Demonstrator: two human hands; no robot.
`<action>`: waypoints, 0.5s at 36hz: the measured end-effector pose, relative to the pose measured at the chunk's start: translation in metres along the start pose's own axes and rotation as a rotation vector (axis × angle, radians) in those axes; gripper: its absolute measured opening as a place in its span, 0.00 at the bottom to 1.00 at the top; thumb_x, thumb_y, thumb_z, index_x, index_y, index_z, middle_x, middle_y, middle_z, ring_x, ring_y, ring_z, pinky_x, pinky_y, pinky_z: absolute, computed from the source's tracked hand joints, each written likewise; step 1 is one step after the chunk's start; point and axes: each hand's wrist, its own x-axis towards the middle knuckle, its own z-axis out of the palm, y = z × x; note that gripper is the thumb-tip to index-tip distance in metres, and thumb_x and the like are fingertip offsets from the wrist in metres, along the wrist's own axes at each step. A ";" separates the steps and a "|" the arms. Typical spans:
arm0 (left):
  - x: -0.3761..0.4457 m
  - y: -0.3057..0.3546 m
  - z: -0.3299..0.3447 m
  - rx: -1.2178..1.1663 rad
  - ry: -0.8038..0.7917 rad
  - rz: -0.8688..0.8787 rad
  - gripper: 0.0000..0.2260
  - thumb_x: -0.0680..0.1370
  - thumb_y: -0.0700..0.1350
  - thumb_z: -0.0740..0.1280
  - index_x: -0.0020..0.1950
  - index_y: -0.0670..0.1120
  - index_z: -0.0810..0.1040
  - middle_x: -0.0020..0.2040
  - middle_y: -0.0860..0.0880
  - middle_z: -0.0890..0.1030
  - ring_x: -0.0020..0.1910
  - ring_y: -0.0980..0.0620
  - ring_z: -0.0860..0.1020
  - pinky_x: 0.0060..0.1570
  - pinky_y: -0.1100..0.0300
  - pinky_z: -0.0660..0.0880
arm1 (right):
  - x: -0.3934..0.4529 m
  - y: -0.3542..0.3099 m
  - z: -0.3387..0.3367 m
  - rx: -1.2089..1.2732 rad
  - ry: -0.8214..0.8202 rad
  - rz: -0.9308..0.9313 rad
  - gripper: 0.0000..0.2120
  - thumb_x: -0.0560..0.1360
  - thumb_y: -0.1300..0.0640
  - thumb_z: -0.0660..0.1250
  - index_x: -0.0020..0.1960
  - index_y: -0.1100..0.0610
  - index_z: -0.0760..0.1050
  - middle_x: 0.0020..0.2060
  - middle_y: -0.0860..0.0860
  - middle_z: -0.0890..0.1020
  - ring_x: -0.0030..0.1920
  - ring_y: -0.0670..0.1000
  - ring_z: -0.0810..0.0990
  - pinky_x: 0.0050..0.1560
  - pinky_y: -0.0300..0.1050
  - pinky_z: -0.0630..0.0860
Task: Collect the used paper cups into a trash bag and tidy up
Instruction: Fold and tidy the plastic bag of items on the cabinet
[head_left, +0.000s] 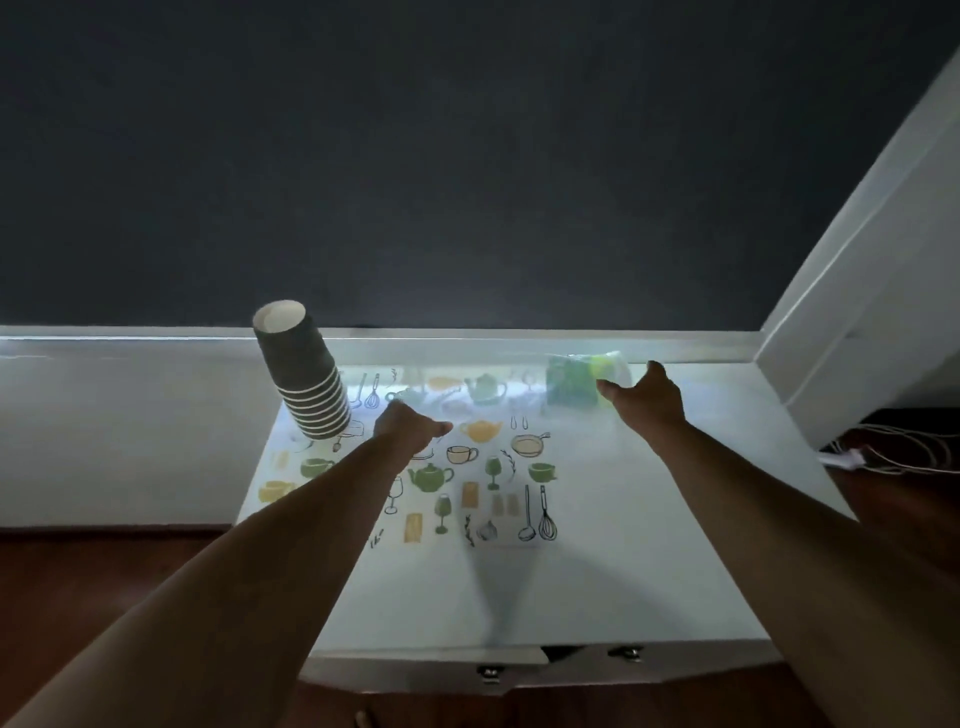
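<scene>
A stack of several dark paper cups (306, 379) stands upside down and leans left at the back left of the white table (623, 582). My left hand (410, 426) lies just right of the stack's base, over the printed mat (467, 483). Its thumb points right, its fingers are hidden behind the hand, and it holds nothing I can see. My right hand (647, 397) is spread wide at the back right. Its fingertips are at a blurred green and yellow packet (571, 387) that lies by the wall.
The table stands against a dark wall with a white skirting board (130, 415). A white door frame (857, 312) rises at the right. White cables (893, 452) lie on the wooden floor beside the table. Metal fittings (491, 673) show at the table's front edge.
</scene>
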 end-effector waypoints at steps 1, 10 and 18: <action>0.001 0.001 0.003 0.013 0.046 0.017 0.34 0.72 0.51 0.75 0.71 0.36 0.67 0.62 0.38 0.79 0.56 0.41 0.80 0.48 0.55 0.77 | 0.002 0.004 -0.001 0.073 -0.022 0.022 0.39 0.72 0.45 0.71 0.75 0.60 0.61 0.70 0.59 0.71 0.70 0.60 0.70 0.65 0.51 0.70; 0.009 -0.008 -0.006 0.051 -0.045 0.147 0.14 0.74 0.39 0.72 0.59 0.37 0.80 0.53 0.37 0.83 0.52 0.39 0.82 0.53 0.45 0.80 | 0.010 0.034 -0.017 0.381 -0.062 0.159 0.16 0.68 0.66 0.72 0.56 0.66 0.80 0.46 0.61 0.83 0.37 0.56 0.82 0.47 0.52 0.83; 0.018 -0.011 -0.020 -0.034 0.080 0.080 0.20 0.73 0.39 0.73 0.64 0.43 0.76 0.53 0.41 0.82 0.47 0.42 0.81 0.48 0.52 0.79 | 0.006 0.074 -0.037 0.491 -0.187 0.209 0.09 0.71 0.69 0.71 0.51 0.69 0.78 0.38 0.58 0.82 0.36 0.55 0.83 0.41 0.48 0.84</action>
